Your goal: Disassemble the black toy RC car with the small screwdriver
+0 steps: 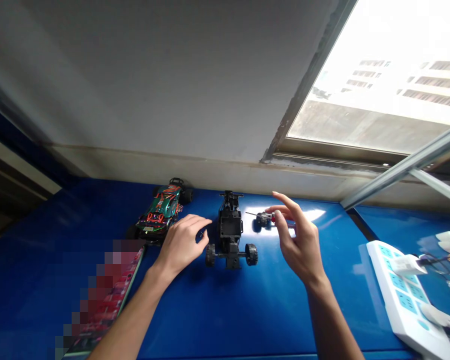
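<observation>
A black toy car chassis (230, 227) lies on the blue table, with two wheels on the axle at its near end. Just left of it hovers my left hand (185, 242), its thumb and fingers apart; a tiny dark bit shows near the thumb, too small to name. My right hand (298, 237) is closed on a screwdriver (252, 214) whose thin shaft points left toward the chassis; a bit of red handle shows at the fingers. Beneath the shaft sit small black wheels (262, 220), partly hidden by the right hand.
A green and orange toy car (161, 207) stands at left, by a partly blurred red printed sheet or box (114, 295). A white power strip (401, 295) with plugs and cables lies at right, beyond a metal frame bar (405, 165). A wall and window border the blue table (217, 315).
</observation>
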`<state>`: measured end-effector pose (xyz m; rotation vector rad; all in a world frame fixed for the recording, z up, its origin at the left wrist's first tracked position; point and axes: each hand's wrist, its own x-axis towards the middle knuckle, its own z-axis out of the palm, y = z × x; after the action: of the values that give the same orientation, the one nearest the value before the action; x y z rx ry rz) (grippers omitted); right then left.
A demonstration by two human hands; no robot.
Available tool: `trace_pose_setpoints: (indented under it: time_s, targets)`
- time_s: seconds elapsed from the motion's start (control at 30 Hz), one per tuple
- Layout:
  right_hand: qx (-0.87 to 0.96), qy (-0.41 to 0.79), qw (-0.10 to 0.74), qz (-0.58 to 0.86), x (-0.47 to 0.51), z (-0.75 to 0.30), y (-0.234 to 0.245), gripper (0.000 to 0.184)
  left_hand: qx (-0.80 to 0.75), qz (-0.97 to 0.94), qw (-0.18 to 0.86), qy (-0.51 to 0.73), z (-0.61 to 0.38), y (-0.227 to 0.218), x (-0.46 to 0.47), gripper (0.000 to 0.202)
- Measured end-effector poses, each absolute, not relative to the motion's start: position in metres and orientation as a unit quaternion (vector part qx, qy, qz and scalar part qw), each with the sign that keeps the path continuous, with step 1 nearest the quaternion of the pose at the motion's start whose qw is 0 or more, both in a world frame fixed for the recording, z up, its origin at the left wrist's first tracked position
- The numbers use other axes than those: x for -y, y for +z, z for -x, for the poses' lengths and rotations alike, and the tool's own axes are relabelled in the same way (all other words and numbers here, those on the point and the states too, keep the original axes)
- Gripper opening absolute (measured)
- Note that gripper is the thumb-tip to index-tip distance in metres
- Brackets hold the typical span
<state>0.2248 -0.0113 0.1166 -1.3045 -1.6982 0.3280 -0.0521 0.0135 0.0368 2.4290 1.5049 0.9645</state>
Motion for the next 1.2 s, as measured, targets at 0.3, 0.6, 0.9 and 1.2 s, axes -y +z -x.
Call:
trace_pose_setpoints:
  time_s: [0.3, 0.6, 0.9, 1.2]
  targets:
    - [0.618, 0.207, 0.47, 0.595, 0.019, -0.227, 0.026, 0.038, -0.328, -0.853, 0.195, 0.355, 0.037, 0.06, 0.004, 0.051]
    - [0.654, 0.235, 0.434, 0.573, 0.019, -0.219, 0.012, 0.03, -0.33, -0.869, 0.177, 0.322, 0.028, 0.046, 0.002, 0.065]
    - [0.742, 0.297, 0.387, 0.46, -0.007, -0.206, 0.063, 0.023, -0.403, -0.784, 0.222, 0.417, 0.029, 0.039, -0.002, 0.057]
    - [0.736, 0.329, 0.384, 0.45, -0.007, -0.201, 0.042, 0.026, -0.417, -0.793, 0.242, 0.373, 0.036, 0.043, -0.002, 0.088]
